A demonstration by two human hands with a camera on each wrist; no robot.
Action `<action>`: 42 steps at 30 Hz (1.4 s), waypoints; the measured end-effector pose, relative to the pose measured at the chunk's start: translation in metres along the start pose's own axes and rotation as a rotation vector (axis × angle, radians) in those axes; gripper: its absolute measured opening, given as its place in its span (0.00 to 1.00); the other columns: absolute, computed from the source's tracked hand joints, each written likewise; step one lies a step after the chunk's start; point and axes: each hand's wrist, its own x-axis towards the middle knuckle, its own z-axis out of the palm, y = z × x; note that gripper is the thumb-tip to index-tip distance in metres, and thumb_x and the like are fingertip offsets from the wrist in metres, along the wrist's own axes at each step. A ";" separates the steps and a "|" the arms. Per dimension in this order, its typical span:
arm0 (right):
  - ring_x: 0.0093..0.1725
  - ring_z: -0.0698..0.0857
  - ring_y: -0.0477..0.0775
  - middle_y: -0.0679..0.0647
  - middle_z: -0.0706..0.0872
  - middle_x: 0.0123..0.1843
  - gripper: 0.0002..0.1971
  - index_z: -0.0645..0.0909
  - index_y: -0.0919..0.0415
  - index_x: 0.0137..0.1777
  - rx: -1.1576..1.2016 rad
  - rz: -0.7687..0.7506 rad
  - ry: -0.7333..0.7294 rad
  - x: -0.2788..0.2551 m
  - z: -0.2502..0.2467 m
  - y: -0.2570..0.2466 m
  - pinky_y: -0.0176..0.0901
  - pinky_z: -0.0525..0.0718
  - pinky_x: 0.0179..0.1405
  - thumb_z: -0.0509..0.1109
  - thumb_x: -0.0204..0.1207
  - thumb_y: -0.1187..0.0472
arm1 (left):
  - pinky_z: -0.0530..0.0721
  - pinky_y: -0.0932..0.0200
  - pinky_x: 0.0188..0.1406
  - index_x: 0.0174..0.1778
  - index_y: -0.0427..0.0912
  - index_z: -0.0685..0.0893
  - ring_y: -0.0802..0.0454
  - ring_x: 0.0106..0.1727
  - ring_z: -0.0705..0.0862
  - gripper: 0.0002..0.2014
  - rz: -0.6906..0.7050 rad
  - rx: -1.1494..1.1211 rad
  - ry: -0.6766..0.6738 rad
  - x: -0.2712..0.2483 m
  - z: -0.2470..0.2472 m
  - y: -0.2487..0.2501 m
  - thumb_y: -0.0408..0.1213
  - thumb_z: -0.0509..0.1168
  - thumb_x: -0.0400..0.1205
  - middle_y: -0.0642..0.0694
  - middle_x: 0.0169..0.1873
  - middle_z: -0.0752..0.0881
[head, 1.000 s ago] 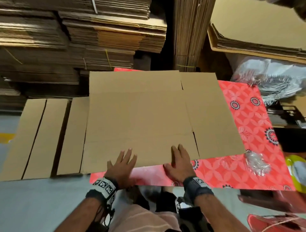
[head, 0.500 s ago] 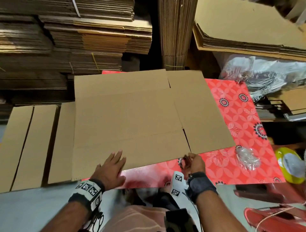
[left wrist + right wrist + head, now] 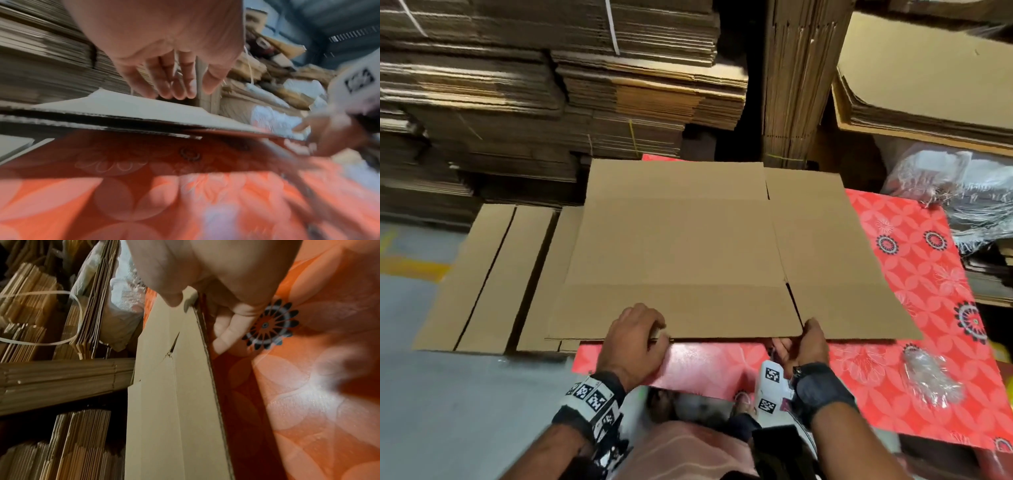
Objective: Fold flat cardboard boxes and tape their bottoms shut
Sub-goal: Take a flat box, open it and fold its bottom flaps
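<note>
Now, left hand (image 3: 635, 339) atop box (image 3: 681, 246), right hand (image 3: 808, 346) pinching

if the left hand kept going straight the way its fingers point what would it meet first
Most likely the top of the flat box: the left hand sits at its near edge, pointing across it. Past that, the cardboard stacks, though depth is unclear.

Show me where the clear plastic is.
In the head view, the plastic lies on the red cloth, right of the right hand gripping the box.
</note>
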 end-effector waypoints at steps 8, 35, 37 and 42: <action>0.25 0.90 0.50 0.55 0.89 0.29 0.15 0.77 0.60 0.45 0.010 -0.034 -0.136 0.000 0.004 -0.048 0.44 0.90 0.23 0.61 0.89 0.51 | 0.82 0.61 0.29 0.39 0.39 0.86 0.55 0.30 0.86 0.33 -0.511 -0.589 -0.089 -0.041 -0.002 0.033 0.72 0.64 0.77 0.46 0.33 0.91; 0.59 0.87 0.62 0.61 0.86 0.61 0.13 0.76 0.65 0.69 0.028 -0.073 -0.408 -0.053 -0.042 -0.114 0.48 0.93 0.34 0.66 0.87 0.68 | 0.90 0.35 0.51 0.45 0.44 0.65 0.37 0.60 0.81 0.18 -0.735 -1.588 0.461 -0.004 -0.032 0.130 0.17 0.62 0.84 0.32 0.56 0.76; 0.44 0.92 0.58 0.59 0.93 0.45 0.07 0.78 0.65 0.62 0.059 -0.119 -0.448 -0.071 -0.034 -0.122 0.45 0.92 0.31 0.65 0.87 0.70 | 0.91 0.37 0.48 0.44 0.45 0.64 0.42 0.51 0.82 0.19 -0.660 -1.596 0.490 -0.003 -0.049 0.135 0.16 0.62 0.83 0.35 0.49 0.78; 0.34 0.91 0.51 0.58 0.90 0.44 0.06 0.79 0.63 0.51 0.156 -0.226 -0.493 -0.121 -0.025 -0.140 0.42 0.92 0.32 0.64 0.87 0.71 | 0.93 0.47 0.40 0.52 0.43 0.69 0.47 0.35 0.89 0.17 -0.483 -1.622 0.527 -0.002 -0.092 0.146 0.18 0.64 0.82 0.39 0.39 0.82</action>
